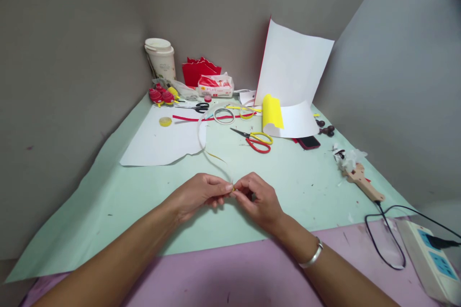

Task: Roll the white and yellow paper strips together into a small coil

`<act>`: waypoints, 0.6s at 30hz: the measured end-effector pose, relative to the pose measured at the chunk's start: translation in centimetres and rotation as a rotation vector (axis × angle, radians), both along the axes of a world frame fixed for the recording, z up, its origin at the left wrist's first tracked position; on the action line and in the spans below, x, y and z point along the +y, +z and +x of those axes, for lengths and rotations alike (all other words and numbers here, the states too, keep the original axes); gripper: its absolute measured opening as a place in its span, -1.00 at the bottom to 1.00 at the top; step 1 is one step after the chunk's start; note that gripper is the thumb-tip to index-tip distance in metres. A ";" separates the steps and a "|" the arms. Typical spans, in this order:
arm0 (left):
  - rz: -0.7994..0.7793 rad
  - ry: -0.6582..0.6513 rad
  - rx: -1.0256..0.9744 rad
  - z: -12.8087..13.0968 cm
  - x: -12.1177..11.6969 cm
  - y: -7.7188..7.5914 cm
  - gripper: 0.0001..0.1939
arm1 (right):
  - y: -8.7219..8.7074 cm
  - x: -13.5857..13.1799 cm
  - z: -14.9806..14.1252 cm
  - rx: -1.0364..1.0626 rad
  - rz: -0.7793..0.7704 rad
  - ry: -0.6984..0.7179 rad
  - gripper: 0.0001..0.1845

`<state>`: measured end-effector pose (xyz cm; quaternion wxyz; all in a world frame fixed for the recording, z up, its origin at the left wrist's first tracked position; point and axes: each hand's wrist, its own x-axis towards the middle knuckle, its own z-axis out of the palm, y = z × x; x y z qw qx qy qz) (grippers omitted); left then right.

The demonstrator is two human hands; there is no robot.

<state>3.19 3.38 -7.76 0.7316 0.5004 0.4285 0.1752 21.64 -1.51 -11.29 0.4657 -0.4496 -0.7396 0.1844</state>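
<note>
My left hand (pixel 201 194) and my right hand (pixel 260 201) meet at the front middle of the table, fingertips nearly touching. Both pinch the near end of a thin strip (pixel 198 135), pale on one side and yellow on the other, that looks like paper. From my fingers the strip curls up and away to the left, passing over the edge of a white sheet (pixel 158 146). A tiny yellowish bit shows between the fingertips; its shape is mostly hidden. Beyond my hands lie scissors (pixel 257 141) with one yellow and one red handle loop.
Black-handled scissors (pixel 201 108), a tape roll (pixel 224 116), red strips (pixel 187 118) and a yellow corrugated sheet (pixel 272 112) lie farther back. A glue gun (pixel 363 184) rests at right, its cable near a power strip (pixel 428 259). A lidded cup (pixel 161 60) stands back left.
</note>
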 end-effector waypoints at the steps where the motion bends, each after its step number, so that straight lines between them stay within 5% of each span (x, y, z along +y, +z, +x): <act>1: 0.001 -0.002 0.002 0.0 0.0 0.0 -0.69 | 0.0 0.0 0.0 0.002 -0.010 0.009 -0.98; 12: -0.019 -0.017 0.006 -0.2 0.1 -0.1 -0.72 | 0.4 0.2 0.3 0.070 -0.209 0.074 -0.97; 18: -0.040 0.022 -0.039 0.0 0.0 -0.2 -0.73 | 0.2 0.1 0.0 0.068 -0.083 0.004 -0.95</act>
